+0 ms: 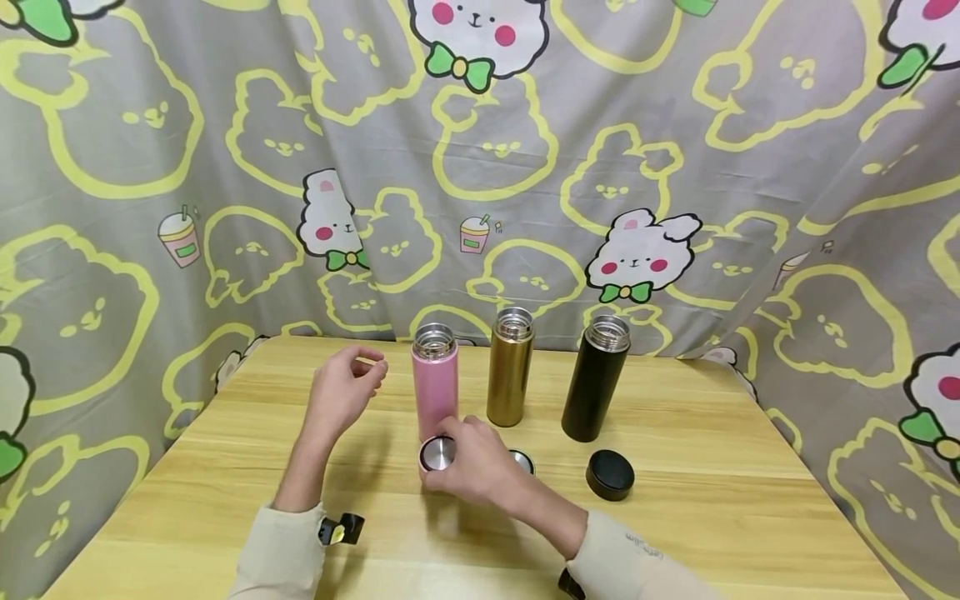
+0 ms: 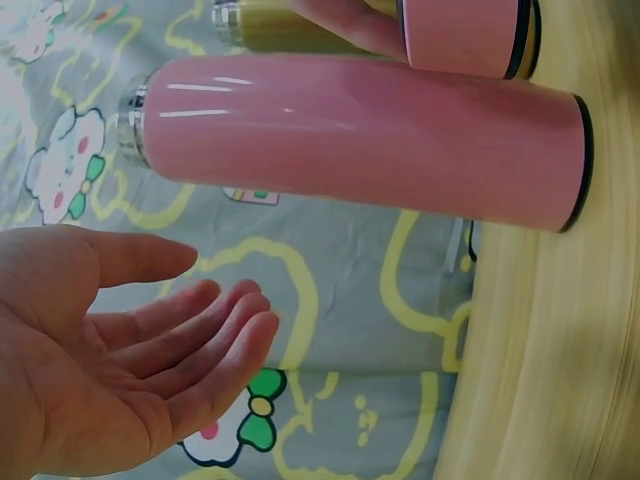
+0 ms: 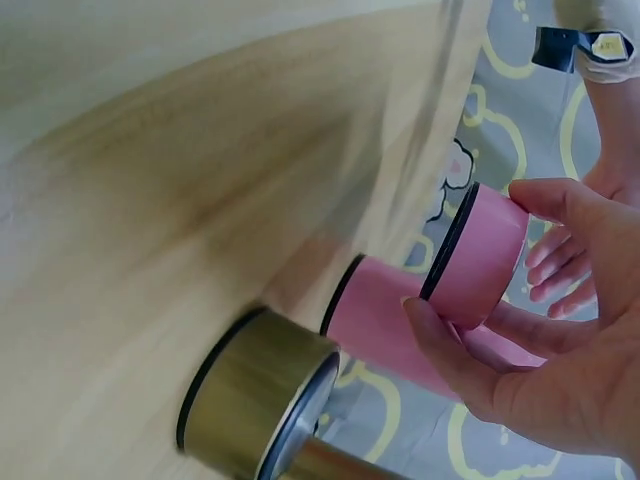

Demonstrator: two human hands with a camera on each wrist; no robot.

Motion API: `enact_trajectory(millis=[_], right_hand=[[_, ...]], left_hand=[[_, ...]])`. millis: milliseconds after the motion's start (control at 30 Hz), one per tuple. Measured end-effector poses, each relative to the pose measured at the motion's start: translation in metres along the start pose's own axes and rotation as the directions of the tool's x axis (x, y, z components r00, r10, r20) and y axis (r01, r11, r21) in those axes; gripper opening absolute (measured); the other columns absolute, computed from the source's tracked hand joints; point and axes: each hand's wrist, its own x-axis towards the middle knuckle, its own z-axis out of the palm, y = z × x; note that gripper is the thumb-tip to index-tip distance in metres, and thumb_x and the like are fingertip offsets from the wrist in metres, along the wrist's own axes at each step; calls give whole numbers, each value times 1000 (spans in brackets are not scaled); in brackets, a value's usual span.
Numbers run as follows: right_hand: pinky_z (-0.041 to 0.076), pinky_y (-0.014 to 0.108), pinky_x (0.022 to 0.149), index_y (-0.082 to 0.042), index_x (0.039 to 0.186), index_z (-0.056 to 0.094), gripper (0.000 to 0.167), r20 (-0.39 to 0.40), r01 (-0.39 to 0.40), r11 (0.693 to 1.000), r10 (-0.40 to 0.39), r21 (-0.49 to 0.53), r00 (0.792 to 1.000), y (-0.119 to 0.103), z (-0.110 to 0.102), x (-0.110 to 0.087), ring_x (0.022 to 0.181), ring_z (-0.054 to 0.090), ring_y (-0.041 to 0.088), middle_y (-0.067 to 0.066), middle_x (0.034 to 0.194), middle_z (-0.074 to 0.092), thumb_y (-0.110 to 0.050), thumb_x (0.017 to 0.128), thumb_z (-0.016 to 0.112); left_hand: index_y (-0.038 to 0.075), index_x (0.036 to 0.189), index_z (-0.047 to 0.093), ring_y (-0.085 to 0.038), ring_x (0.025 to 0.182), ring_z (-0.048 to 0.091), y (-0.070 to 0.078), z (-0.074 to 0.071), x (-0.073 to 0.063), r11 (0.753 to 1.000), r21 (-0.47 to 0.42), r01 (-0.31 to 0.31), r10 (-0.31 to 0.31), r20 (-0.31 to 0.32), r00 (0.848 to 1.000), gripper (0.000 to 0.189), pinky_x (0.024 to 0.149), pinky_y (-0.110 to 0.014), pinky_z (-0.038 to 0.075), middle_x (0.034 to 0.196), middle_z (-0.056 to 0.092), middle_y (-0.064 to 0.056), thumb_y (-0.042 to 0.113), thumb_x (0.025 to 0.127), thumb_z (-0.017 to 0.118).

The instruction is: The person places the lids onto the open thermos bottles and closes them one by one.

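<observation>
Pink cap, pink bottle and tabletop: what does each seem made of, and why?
Pink cap: shiny silvery top suggests metal; smooth pink side, plastic or coated metal.
Pink bottle: probably metal, glossy coating; bright streaks, silvery neck.
Tabletop: wood or wood-look laminate, smooth; streaky grain.

bottles [image 1: 436, 387] [image 1: 511, 379] [image 1: 595, 392]: 3 | lids [image 1: 438, 454] [image 3: 255, 395] [image 1: 610, 475]: 3 | hands [image 1: 343, 390] [image 1: 483, 465]: 2 | table [image 1: 712, 450]: 1 | wrist mounts [image 1: 351, 528]: probably 2, one mostly hidden
</observation>
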Motion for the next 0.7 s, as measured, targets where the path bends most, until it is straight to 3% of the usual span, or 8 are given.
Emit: enact_trajectory(millis=[133, 333, 567, 700], right_hand=[[45, 23, 65, -21, 100, 69, 35, -10, 11, 1000, -11, -10, 1000, 4, -7, -1, 77, 55, 9, -5, 85, 62, -39, 72, 83], [45, 24, 66, -20, 103, 70, 37, -30, 6, 1000, -6, -4, 1000, 12, -16, -6, 79, 54, 10, -5, 86, 63, -36, 72, 83], [46, 24, 63, -15, 97, 69, 36, -96, 1, 1000, -1, 1, 995, 19, -21, -9, 78, 56, 12, 0, 85, 63, -33, 71, 84], [46, 25, 63, -14, 98, 69, 38, -127, -19, 1000, 18, -7, 992, 23, -22, -9, 78, 57, 13, 1, 86, 64, -33, 69, 85]], left_hand=[[5, 115, 68, -21, 84, 73, 1, -1, -1, 999, -42, -8, 9, 36, 999, 24, 73, -31, 58, 103, 76, -18, 19, 96, 68], [2, 126, 63, -32, 109, 69, 3, -1, 0, 997, -82, -13, 23, 118, 993, 37, 89, -42, 56, 118, 71, -20, 10, 90, 73], [3, 141, 51, -37, 124, 59, -1, 3, 2, 975, -212, 71, -5, 295, 955, 65, 99, -46, 53, 134, 60, -24, 12, 84, 80], [9, 152, 38, -39, 132, 52, -1, 10, 2, 951, -287, 112, -5, 350, 937, 85, 106, -51, 47, 142, 54, -25, 18, 82, 85]])
